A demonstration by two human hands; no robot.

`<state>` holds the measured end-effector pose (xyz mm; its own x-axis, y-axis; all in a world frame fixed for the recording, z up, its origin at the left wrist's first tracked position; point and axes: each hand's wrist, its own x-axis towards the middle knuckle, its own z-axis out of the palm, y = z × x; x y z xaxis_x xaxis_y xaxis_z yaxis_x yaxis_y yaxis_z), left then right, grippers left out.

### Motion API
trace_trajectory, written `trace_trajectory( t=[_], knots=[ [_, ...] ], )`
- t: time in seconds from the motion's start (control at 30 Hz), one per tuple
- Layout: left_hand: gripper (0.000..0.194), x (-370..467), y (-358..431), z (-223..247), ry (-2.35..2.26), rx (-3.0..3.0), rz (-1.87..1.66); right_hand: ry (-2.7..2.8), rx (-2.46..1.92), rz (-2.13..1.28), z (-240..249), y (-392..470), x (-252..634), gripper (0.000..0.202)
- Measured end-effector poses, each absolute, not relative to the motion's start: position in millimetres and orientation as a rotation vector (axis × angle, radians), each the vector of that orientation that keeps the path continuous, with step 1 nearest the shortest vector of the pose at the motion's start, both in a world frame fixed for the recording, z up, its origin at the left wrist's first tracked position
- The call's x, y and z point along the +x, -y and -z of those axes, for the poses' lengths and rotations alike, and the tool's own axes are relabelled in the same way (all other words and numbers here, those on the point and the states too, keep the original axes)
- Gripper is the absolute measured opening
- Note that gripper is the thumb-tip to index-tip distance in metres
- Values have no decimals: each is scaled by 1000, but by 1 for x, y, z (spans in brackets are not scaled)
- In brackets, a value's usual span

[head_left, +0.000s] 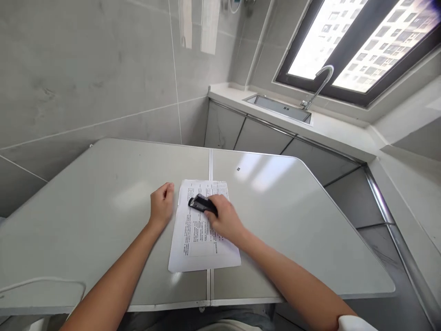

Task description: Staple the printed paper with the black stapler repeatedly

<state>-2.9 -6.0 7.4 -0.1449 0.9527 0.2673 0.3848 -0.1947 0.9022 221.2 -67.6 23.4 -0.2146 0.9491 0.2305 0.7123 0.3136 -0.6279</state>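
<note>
A black stapler (203,204) is in my right hand (224,219), with the fingers and thumb wrapped round its rear end. Its front end points left, over the printed paper (193,262), which lies across the table's centre seam. Whether the stapler touches the paper, I cannot tell. Just left of the paper's edge my left hand (161,207) rests on the table as a closed fist, with nothing visible in it. Part of the print is covered by the stapler and my right hand.
The pale folding table (103,220) has a raised metal seam (210,163) down its middle. A tiny dark piece (238,169) lies beyond the paper to the right. Behind the table stand a counter with a sink (282,109), a tap (322,85) and a window.
</note>
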Motion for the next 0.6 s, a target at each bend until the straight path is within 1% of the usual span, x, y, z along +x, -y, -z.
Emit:
trace_trajectory(
  t=[0.1,0.23,0.37,0.6],
  knots=[
    [50,-16,-9,0,-1236,1109,-1485,2084,-1449,-616,-17,65,201,21],
    [53,-27,-21,1,-863,778,-1580,2098,-1417,-634,-9,64,205,24],
    [52,-31,-21,-2,-719,656,-1568,2054,-1422,-651,-7,71,237,25],
    [53,-29,-19,-3,-667,639,-1521,1966,-1580,-596,0,90,318,21]
  ],
)
